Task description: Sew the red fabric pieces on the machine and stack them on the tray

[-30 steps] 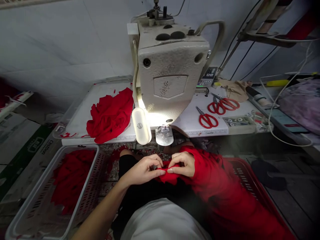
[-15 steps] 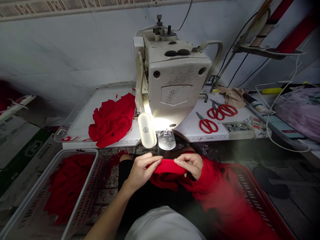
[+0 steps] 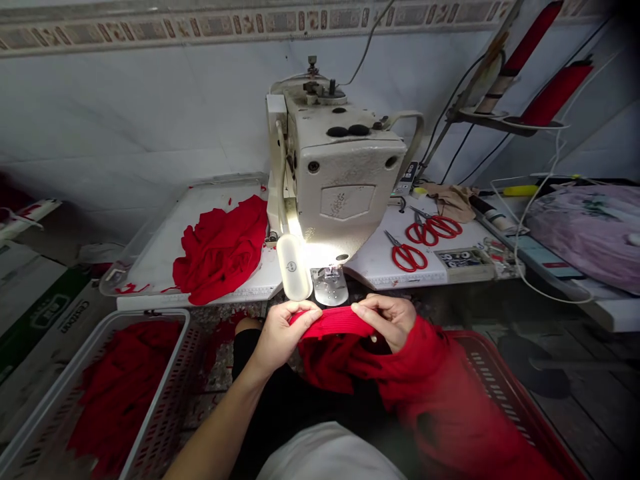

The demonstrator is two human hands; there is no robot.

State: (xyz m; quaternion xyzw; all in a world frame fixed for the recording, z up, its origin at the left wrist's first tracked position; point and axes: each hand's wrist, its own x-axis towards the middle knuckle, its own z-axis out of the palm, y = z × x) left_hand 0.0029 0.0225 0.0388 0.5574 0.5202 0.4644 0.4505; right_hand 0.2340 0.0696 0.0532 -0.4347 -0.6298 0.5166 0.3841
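A red knit garment (image 3: 340, 323) is stretched by its ribbed edge between my two hands, just in front of the sewing machine (image 3: 345, 180). At the edge's left end, my left hand (image 3: 283, 333) pinches the fabric between thumb and fingers. My right hand (image 3: 390, 320) grips the other end in the same way. More of the garment hangs below over my lap and lies across my right forearm. The machine's metal needle plate (image 3: 331, 288) is just beyond the fabric, lit by a white lamp (image 3: 294, 268). No fabric lies on the plate.
A red fabric pile (image 3: 220, 250) lies on the table's left side. Red-handled scissors (image 3: 407, 256) and a parts tray (image 3: 465, 263) are at right. A white basket (image 3: 160, 373) holds red pieces; a red basket (image 3: 505, 393) stands at right. Thread cones (image 3: 560, 93) stand behind.
The ribbed face of the edge now shows toward me, and the hands hold it slightly wider apart. The camera view has tilted up a little.
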